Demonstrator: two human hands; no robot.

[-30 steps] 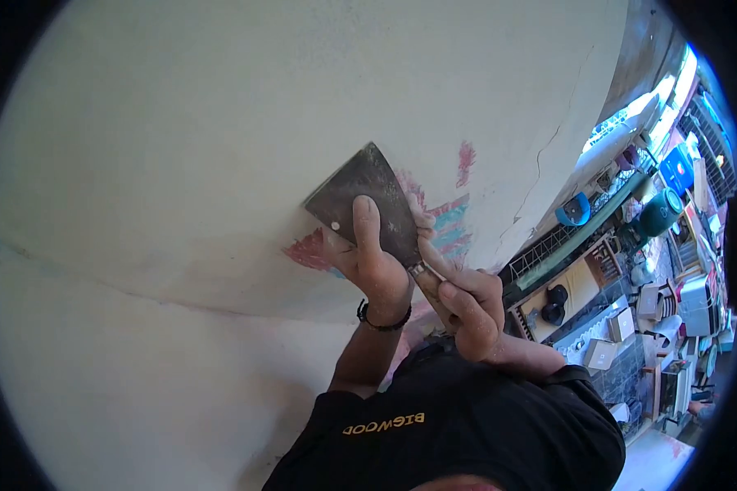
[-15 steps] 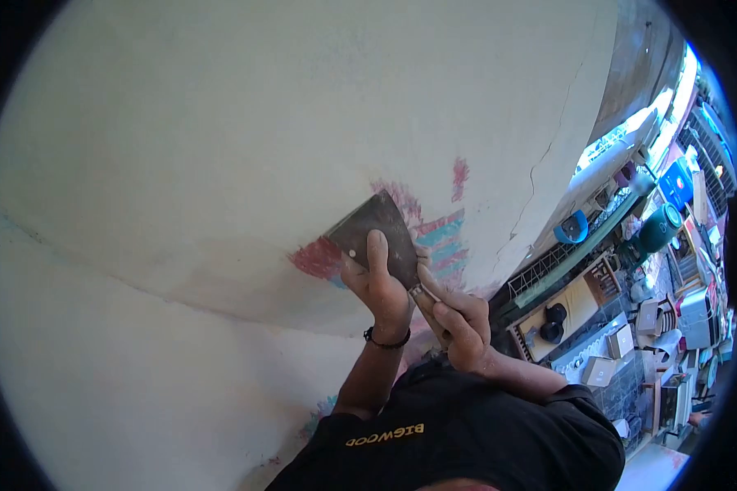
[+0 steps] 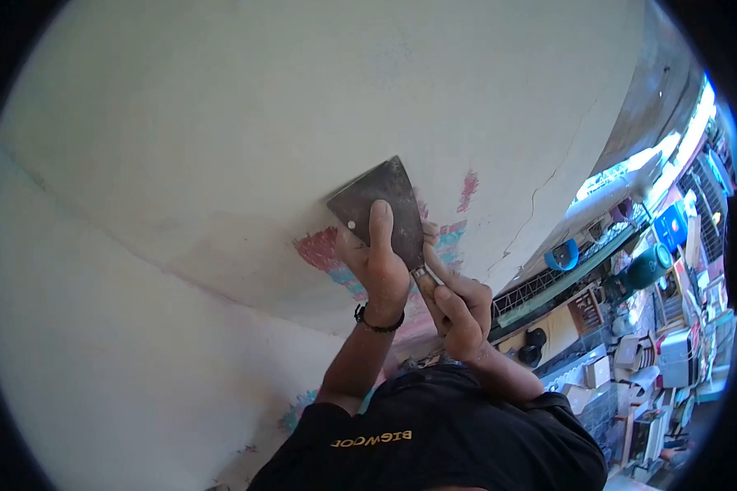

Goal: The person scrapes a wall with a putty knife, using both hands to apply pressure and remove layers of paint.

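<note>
A wide metal putty knife lies with its blade against the pale wall, its far edge tilted up and to the left. My left hand, with a dark beaded bracelet at the wrist, pinches the blade; the thumb is flat on its face and the other fingers are mostly hidden behind. Wrapped round the wooden handle is my right hand, one finger stretched along the blade's edge. Beside the blade, the wall carries red marks and blue-and-pink striped marks.
A thin crack runs down the wall to the right. Below on the right are a green railing, a blue helmet-like object, a green cylinder, boxes and other household clutter.
The putty knife and both hands have moved up the wall, over the red scribble above the blade. The view has shifted slightly.
</note>
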